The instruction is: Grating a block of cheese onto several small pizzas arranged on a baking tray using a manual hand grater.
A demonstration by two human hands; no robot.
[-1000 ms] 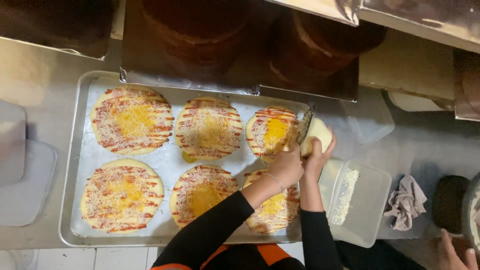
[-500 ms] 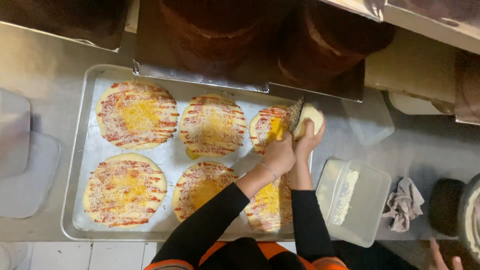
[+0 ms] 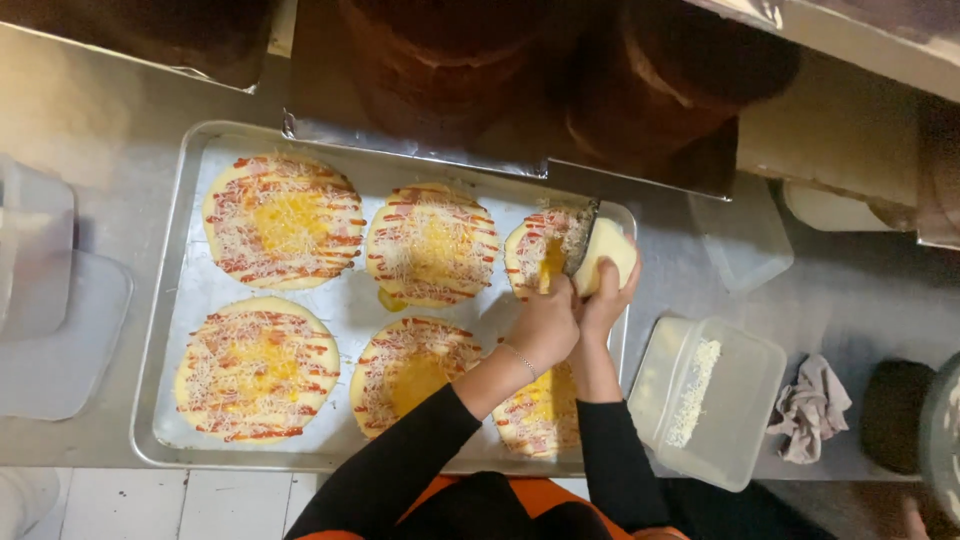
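Observation:
A metal tray (image 3: 170, 300) holds several round flat pizzas with red sauce stripes, yellow centres and grated cheese. Both my hands are over the top right pizza (image 3: 525, 255). My left hand (image 3: 545, 325) grips a small metal grater (image 3: 580, 232) held upright above that pizza. My right hand (image 3: 603, 300) presses a pale cheese block (image 3: 612, 252) against the grater's right side. My black sleeves cover part of the bottom right pizza (image 3: 535, 425).
A clear plastic box (image 3: 745, 420) with some grated cheese sits right of the tray, its lid (image 3: 740, 240) behind it and a crumpled cloth (image 3: 810, 410) beside it. Plastic containers (image 3: 35, 250) lie at the left. Dark round tins (image 3: 450, 60) stand at the back.
Both hands, with the grater and the cheese block, have stayed over the top right pizza and shifted slightly towards its near edge. The view has moved a little.

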